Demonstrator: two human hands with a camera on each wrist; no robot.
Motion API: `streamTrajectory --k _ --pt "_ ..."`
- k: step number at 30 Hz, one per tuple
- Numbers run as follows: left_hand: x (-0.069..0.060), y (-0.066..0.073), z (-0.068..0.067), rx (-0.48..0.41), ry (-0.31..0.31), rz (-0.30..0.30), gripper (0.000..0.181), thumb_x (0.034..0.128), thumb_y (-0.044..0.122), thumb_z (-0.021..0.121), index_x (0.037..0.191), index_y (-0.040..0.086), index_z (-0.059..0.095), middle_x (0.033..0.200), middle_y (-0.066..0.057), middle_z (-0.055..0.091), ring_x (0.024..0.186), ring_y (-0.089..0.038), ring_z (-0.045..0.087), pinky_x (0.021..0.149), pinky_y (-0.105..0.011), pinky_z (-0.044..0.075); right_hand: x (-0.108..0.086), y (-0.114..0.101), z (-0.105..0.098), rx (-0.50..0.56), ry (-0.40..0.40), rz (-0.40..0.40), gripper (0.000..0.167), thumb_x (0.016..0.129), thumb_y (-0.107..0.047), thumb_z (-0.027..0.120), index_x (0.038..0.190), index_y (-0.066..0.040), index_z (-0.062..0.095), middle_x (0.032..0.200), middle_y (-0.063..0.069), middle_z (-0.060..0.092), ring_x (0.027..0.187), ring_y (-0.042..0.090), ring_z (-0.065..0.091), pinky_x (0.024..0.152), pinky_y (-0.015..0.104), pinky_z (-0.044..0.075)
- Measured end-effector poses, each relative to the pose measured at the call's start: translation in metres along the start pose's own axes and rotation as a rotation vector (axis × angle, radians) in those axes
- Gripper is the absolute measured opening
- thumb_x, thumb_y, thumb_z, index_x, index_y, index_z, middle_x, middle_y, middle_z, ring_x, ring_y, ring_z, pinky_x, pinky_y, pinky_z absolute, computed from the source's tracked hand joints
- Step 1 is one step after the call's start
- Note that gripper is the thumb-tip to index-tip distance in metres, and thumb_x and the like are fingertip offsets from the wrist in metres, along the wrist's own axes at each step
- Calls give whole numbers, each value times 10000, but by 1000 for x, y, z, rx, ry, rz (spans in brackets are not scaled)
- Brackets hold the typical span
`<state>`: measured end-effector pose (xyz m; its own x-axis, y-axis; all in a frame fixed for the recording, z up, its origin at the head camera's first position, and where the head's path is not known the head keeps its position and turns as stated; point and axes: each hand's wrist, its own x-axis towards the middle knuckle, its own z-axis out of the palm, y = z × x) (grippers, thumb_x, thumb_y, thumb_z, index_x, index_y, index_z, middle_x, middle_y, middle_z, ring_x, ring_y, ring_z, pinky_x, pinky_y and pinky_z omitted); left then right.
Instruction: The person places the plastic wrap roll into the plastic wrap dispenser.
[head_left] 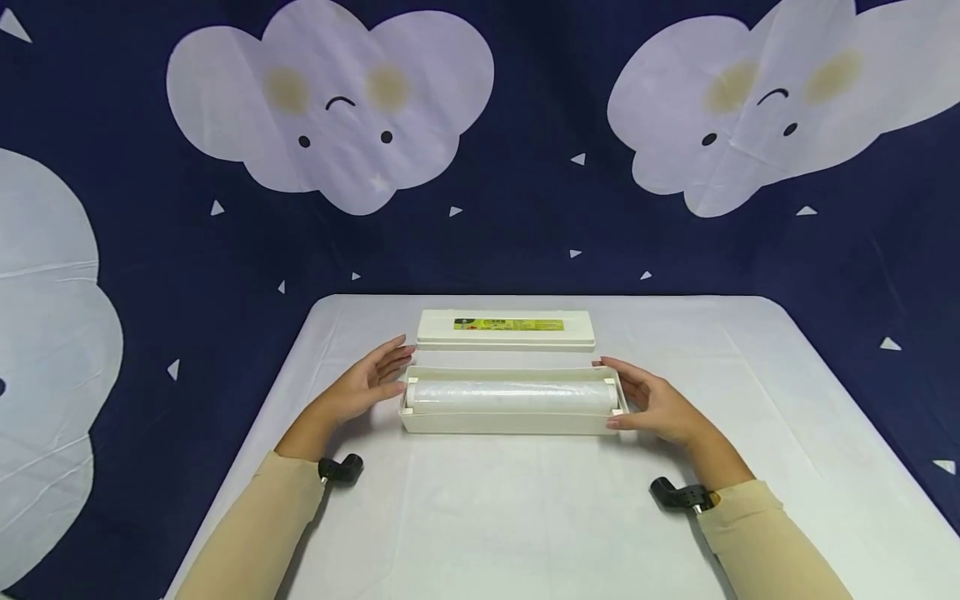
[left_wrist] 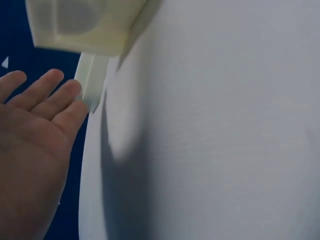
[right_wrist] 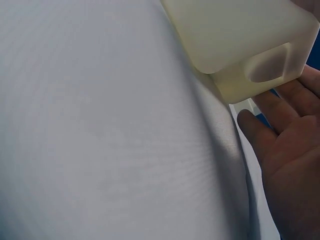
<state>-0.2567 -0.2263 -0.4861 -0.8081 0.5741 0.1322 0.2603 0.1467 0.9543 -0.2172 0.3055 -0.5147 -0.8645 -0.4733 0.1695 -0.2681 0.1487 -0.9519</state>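
A long cream box [head_left: 510, 424] lies crosswise, holding a wrapped clear-film roll [head_left: 513, 397]. At its left end is my left hand [head_left: 358, 390], fingers spread and nearly straight, thumb tip by the corner; contact is unclear. In the left wrist view that hand [left_wrist: 35, 135] has its fingers apart, below the box end [left_wrist: 80, 25]. My right hand [head_left: 663, 410] spans the right end, thumb at the front corner and a finger at the back edge. The right wrist view shows that hand [right_wrist: 295, 150] against the box end [right_wrist: 240, 45]. Behind the box lies a matching lid [head_left: 506, 339] with a yellow-green label.
A white cloth covers the table [head_left: 517, 517]. Beyond its back edge hangs a dark blue curtain [head_left: 525, 242] with white clouds and small triangles. Black wrist devices sit at the left cuff [head_left: 341, 470] and the right cuff [head_left: 675, 495].
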Motion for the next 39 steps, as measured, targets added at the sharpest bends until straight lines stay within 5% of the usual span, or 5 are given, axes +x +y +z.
streamTrajectory --k 11,16,26,32,39 --pt "44 -4 -12 96 181 -91 779 1034 66 686 1659 2 225 1647 -234 336 1535 -388 271 1250 -502 225 -3 4 -4 20 5 -16 1015 766 90 896 1606 68 325 1637 249 352 1459 142 416 1149 216 357" --pt "63 -1 -10 133 215 -129 818 1000 103 747 1645 -17 258 1652 -235 330 1548 -361 248 1267 -451 181 -3 4 -2 26 14 -1 1035 754 79 910 1612 50 331 1640 221 362 1463 123 409 1158 219 345" --pt "89 -20 -22 268 272 -237 994 852 254 910 1652 100 340 1685 -126 316 1556 -329 235 1261 -478 193 -3 6 -3 13 6 1 1022 776 69 900 1620 36 325 1652 217 342 1503 207 358 1161 217 336" --pt "96 -26 -24 329 270 -323 1100 775 372 958 1663 171 341 1703 -102 283 1567 -314 202 1259 -511 183 -2 5 -1 26 4 -11 1026 769 84 900 1614 56 318 1647 233 342 1499 202 365 1165 234 339" --pt "105 -32 -22 354 197 -316 1195 713 369 1005 1674 192 317 1714 -84 258 1576 -285 171 1266 -489 158 -2 5 1 15 13 -6 1037 761 74 908 1617 46 323 1647 233 343 1494 177 368 1154 221 347"
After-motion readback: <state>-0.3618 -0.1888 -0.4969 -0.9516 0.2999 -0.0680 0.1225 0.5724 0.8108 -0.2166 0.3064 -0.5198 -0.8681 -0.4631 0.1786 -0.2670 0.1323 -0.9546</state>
